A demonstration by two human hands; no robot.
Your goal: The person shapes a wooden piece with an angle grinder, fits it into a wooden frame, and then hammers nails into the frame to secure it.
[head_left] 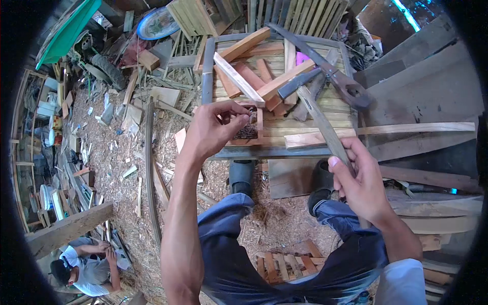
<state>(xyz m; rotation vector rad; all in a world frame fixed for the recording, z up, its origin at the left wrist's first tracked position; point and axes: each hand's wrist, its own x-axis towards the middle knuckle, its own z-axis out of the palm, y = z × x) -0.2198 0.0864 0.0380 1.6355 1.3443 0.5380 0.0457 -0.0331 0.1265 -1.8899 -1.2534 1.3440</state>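
Observation:
My left hand (214,127) reaches over a small wooden box (260,127) at the table's near left corner. Its thumb and fingers are pinched together above the nails (247,133) in the box; what they hold, if anything, is too small to make out. My right hand (362,182) is wrapped round the wooden handle of a hammer (322,121). The hammer's head points away from me, over the table, close to some wood strips. Under the handle lies a pale wood piece (310,138) along the table's near edge.
On the slatted table (277,151) lie a handsaw (339,81), several wood strips (239,80) and something purple. Boards (432,173) are stacked at right. Wood scraps and shavings cover the floor on the left. Another person (91,264) sits at lower left, hands together.

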